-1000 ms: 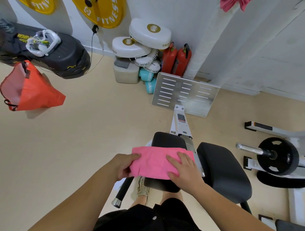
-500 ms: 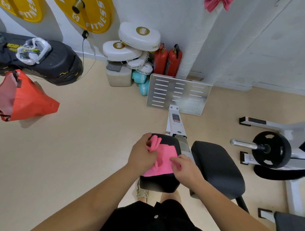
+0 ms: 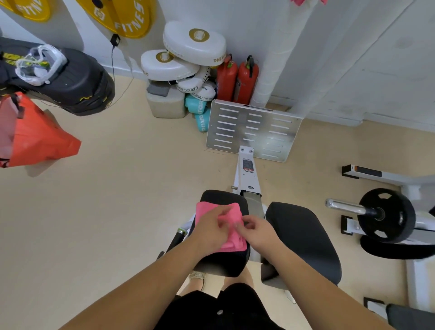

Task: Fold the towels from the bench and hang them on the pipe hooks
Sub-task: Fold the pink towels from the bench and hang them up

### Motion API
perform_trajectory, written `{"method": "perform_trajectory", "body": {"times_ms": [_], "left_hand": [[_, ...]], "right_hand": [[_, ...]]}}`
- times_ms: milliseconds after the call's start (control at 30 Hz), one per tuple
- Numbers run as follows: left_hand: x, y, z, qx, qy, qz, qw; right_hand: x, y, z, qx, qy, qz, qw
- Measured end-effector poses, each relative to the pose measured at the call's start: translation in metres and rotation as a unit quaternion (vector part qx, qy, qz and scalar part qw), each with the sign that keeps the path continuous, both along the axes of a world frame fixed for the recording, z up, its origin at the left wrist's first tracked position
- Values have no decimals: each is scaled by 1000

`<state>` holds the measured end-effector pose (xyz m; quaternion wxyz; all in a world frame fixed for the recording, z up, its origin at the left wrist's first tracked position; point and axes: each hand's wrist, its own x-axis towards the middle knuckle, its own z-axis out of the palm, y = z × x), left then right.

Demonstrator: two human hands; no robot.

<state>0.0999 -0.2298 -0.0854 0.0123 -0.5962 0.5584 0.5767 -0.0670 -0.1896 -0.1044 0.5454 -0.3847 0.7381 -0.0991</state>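
Observation:
A pink towel, folded small, lies on the black bench pad in front of me. My left hand presses flat on its left half and covers much of it. My right hand pinches the towel's right edge between thumb and fingertips. A white wrapped pipe rises against the wall beyond the bench, with another pink towel hanging at its top edge of view; the hooks are out of view.
A second black pad sits to the right. A slotted metal footplate stands ahead, with two red extinguishers and white punch pads behind. A barbell plate lies right; a black bag and orange bag hang left.
The towel went from a wide rectangle to a smaller square: my left hand brought its left end over to the right, and both hands now rest on the folded piece.

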Motion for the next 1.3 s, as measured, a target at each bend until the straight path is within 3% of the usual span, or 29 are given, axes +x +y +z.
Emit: {"method": "perform_trajectory", "body": {"times_ms": [100, 200, 333, 533, 633, 767, 900, 1000, 1067, 1133, 1200, 1300], "left_hand": [[22, 3, 0, -102, -101, 59, 988], [34, 11, -8, -22, -170, 86, 981], [36, 23, -18, 20, -156, 132, 979], [37, 27, -12, 19, -94, 249, 964], [40, 31, -9, 56, -82, 258, 961], [46, 36, -7, 97, -2, 324, 941], [57, 37, -5, 154, 50, 341, 926], [61, 40, -5, 144, 37, 306, 940], [62, 40, -4, 120, 26, 306, 944], [65, 35, -2, 97, 21, 290, 952], [71, 29, 1, 90, 22, 257, 962], [82, 16, 6, 76, 7, 213, 974]], "right_hand": [[9, -5, -3, 14, 60, 69, 996], [13, -1, -3, -16, 89, 82, 993], [13, 1, 8, -33, 71, 11, 997], [11, 27, 18, 38, 42, -4, 998], [14, 40, 18, -3, 23, -60, 998], [13, 38, 27, -34, 8, -104, 994], [6, 29, 37, 54, -35, -128, 990], [8, 29, 32, 97, 10, -48, 994], [13, 29, 25, 5, 94, 17, 995], [21, 25, 21, -127, 180, 118, 968], [31, 17, 15, -165, 179, 245, 939], [47, 7, 4, -103, 144, 347, 921]]}}
